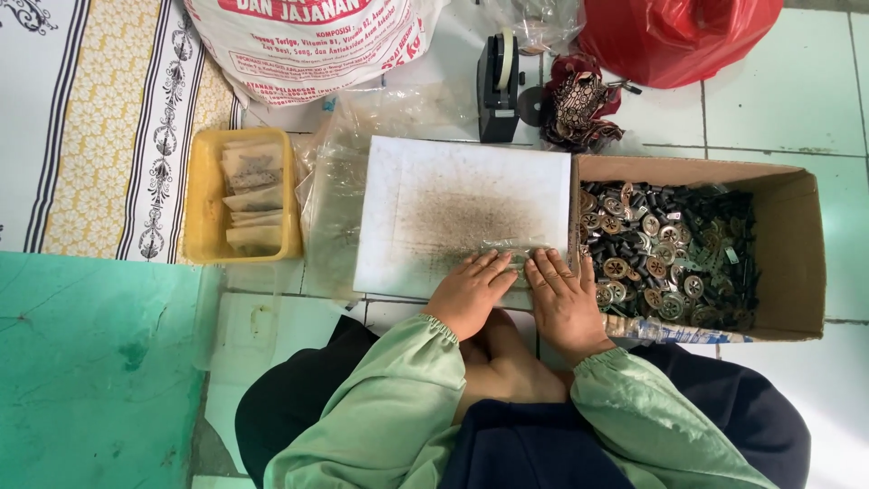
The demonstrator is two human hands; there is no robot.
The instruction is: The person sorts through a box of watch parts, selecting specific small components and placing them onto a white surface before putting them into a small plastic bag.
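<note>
1. The left hand lies palm down on the near edge of a white board, fingers flat and released, the fingertips pressing on a small clear plastic bag.
2. The right hand lies just beside it, also flat and open, its fingers on the same bag at the board's near right corner.
3. The board rests on the tiled floor and is smudged dark in the middle.
4. Touching the board's right edge is a cardboard box full of small round metal parts.
5. To the left, a yellow tray holds filled packets.
6. Beyond the board's far edge stand a black tape dispenser, a printed white sack and a red plastic bag.
</note>
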